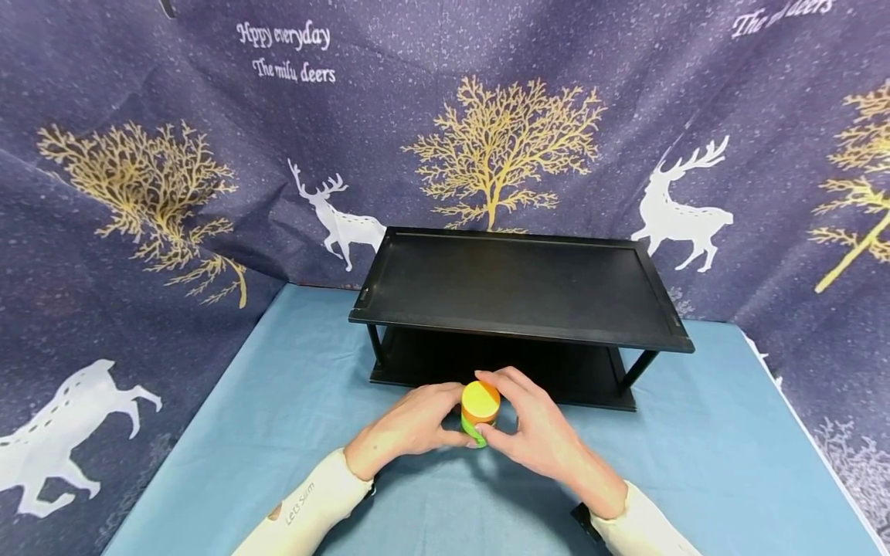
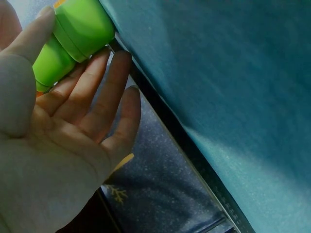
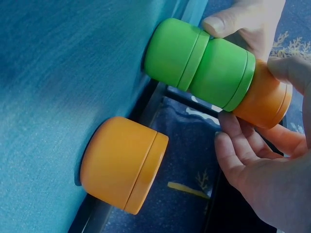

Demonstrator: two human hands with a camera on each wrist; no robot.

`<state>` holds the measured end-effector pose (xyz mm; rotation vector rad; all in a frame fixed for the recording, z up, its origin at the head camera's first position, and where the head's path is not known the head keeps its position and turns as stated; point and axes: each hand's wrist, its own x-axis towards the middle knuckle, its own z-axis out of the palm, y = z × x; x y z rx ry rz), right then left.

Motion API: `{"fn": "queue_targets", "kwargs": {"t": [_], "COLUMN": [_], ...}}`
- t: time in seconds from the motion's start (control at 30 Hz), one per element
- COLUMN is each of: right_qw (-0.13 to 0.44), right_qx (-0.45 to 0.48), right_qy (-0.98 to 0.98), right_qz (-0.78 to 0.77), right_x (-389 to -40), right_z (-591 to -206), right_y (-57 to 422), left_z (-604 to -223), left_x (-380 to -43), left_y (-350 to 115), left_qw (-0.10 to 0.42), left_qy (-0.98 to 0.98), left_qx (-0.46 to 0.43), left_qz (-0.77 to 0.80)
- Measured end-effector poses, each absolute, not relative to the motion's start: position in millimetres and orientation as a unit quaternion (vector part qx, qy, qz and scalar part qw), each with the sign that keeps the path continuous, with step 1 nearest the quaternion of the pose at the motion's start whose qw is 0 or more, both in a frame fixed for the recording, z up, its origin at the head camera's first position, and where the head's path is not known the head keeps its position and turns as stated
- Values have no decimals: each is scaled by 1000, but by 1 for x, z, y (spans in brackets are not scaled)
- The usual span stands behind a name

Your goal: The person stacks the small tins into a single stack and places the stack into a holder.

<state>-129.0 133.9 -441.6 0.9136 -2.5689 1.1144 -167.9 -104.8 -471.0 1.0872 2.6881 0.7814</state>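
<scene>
A stack of small round lidded jars stands on the blue cloth between the hands. At its base is a green jar (image 3: 172, 53), a second green jar (image 3: 221, 73) sits on that, and an orange jar (image 1: 480, 401) with a yellowish top crowns the stack. My left hand (image 1: 417, 421) holds the green part from the left, thumb on the near side, fingers behind. From the right, my right hand (image 1: 535, 425) pinches the top orange jar between thumb and fingers. Another orange jar (image 3: 124, 165) stands apart on the cloth in the right wrist view; the head view hides it.
A black two-tier shelf (image 1: 514, 286) stands just behind the hands, its lower board (image 1: 501, 355) close to the stack. Blue cloth (image 1: 292, 371) covers the table. A dark fabric backdrop (image 1: 389, 116) with deer and trees surrounds it.
</scene>
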Motion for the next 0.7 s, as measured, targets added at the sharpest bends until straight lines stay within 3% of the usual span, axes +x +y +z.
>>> {"fn": "queue_targets", "kwargs": {"t": [0.7], "right_qw": [102], "right_qx": [312], "right_qy": [-866], "right_qz": [377], "right_x": [-128], "right_z": [-442], "right_y": [134], "left_z": [-470], "left_x": [-167], "left_y": [-105], "left_qw": [73], "left_qy": [890], "left_qx": [359], "left_qz": [270]}}
